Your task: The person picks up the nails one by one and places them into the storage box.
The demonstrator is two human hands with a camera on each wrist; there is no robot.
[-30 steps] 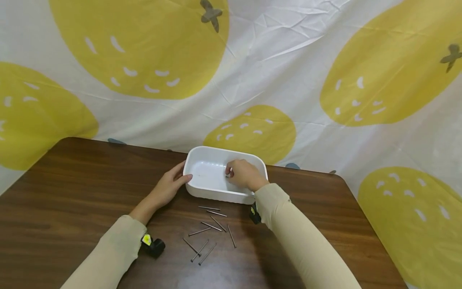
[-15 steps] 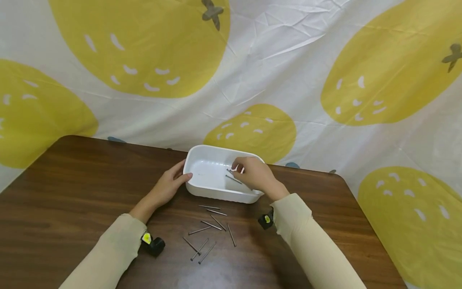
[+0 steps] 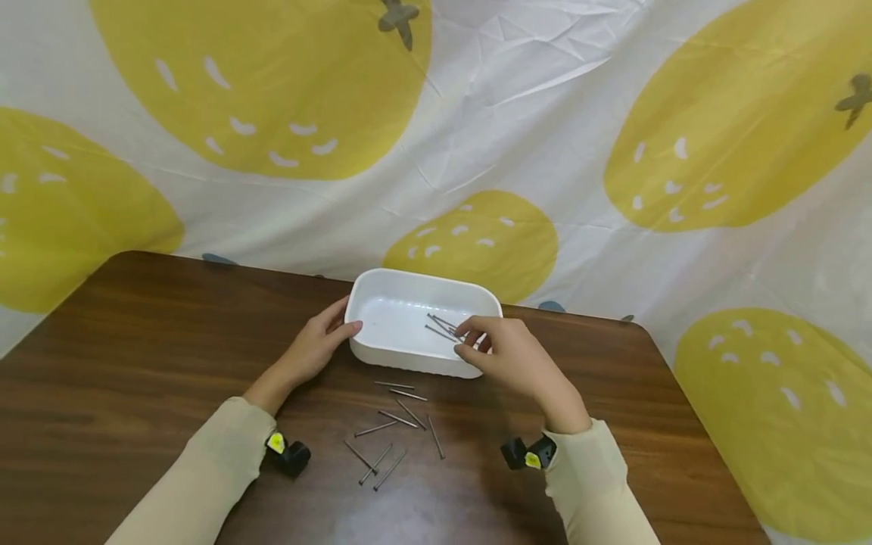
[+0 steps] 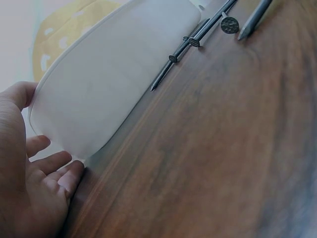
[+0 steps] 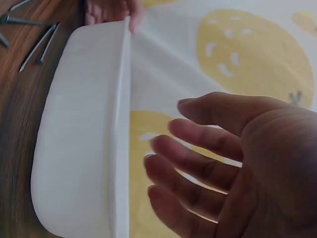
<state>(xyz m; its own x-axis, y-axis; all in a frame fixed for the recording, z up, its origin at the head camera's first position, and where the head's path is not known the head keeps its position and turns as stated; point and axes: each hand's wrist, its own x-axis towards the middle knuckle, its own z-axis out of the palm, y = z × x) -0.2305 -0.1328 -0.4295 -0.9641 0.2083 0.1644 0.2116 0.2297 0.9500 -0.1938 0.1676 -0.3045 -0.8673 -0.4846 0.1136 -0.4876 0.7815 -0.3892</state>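
Observation:
A white plastic box [image 3: 402,359] stands near the far side of the table. My left hand [image 3: 309,350] grips its left end, thumb over the rim and the other fingers against the outer wall, as the left wrist view also shows. Several nails [image 3: 441,328] lie inside the box toward its right end. Above the box's right front corner is my right hand [image 3: 514,356], hiding part of that end. In the right wrist view its fingers [image 5: 188,153] are spread and loosely bent, with nothing held between them.
Several more long nails [image 3: 412,414] lie scattered on the brown wooden table [image 3: 286,499] in front of the box, between the forearms. Right behind the table's far edge hangs a white cloth [image 3: 518,113] with yellow fruit prints.
My right hand has risen from inside the box and drawn back to the right and nearer, its fingers loosening. Nails now show in the box where it was. The left hand keeps its place.

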